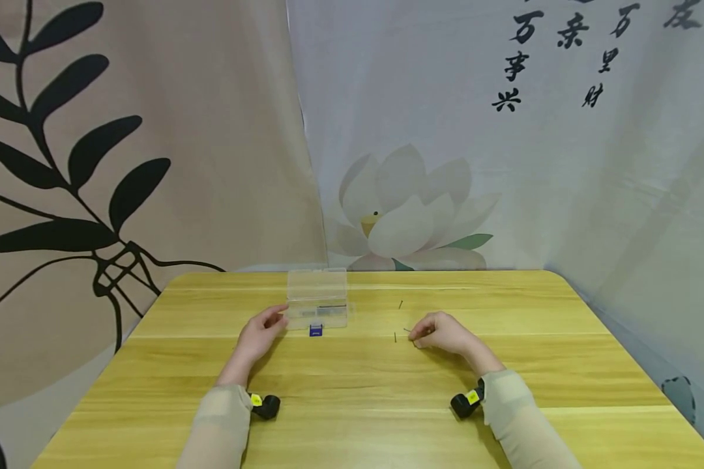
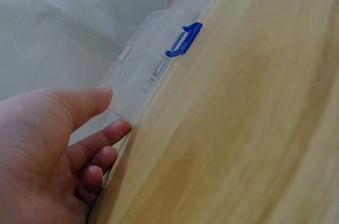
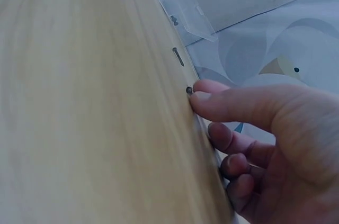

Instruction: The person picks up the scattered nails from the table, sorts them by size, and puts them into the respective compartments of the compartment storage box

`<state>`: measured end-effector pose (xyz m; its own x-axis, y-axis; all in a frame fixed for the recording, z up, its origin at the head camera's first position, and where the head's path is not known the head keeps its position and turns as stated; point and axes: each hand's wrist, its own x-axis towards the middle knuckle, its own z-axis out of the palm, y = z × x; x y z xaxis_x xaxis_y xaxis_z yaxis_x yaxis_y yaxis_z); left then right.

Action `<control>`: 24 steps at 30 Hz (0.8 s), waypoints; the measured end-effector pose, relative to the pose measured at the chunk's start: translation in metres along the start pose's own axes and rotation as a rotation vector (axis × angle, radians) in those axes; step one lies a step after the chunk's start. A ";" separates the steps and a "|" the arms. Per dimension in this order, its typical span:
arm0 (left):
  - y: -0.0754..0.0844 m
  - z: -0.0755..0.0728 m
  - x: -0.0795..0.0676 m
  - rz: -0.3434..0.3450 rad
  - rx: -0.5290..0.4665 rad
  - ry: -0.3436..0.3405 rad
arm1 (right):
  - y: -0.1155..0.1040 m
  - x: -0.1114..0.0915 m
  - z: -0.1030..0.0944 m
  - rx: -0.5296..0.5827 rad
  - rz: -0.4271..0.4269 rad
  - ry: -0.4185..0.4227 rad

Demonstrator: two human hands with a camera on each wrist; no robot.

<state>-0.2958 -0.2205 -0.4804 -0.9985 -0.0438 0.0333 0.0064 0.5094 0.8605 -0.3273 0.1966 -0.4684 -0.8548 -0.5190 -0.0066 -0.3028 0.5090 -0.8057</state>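
Observation:
An open clear plastic box (image 1: 296, 319) with a blue latch (image 1: 315, 331) stands toward the back of the table, its lid (image 1: 317, 284) raised behind it. My left hand (image 1: 262, 333) holds the box's left end, thumb and index finger at its corners and the other fingers curled below. To the right, my right hand (image 1: 446, 335) pinches a small dark screw (image 3: 189, 90) between thumb and index finger, low over the wood; only its head end shows. Another screw (image 1: 396, 337) lies just left of these fingertips, and one more (image 1: 401, 304) farther back.
The wooden table (image 1: 352, 404) ends at the back against a hanging cloth (image 1: 422, 98) printed with a flower and writing. Black wrist cameras (image 1: 266, 407) sit at both cuffs, close over the tabletop.

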 end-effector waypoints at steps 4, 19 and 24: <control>0.000 0.000 0.000 0.000 0.007 0.001 | 0.001 0.000 0.001 -0.004 0.001 -0.004; 0.002 -0.001 0.001 -0.007 0.006 -0.005 | 0.000 0.000 0.000 -0.027 -0.034 -0.031; 0.000 -0.001 0.001 -0.008 0.002 -0.006 | 0.000 0.000 -0.001 -0.010 -0.038 -0.042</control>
<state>-0.2971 -0.2213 -0.4803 -0.9988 -0.0426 0.0230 -0.0020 0.5110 0.8596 -0.3273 0.1972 -0.4676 -0.8242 -0.5663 -0.0015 -0.3389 0.4953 -0.7999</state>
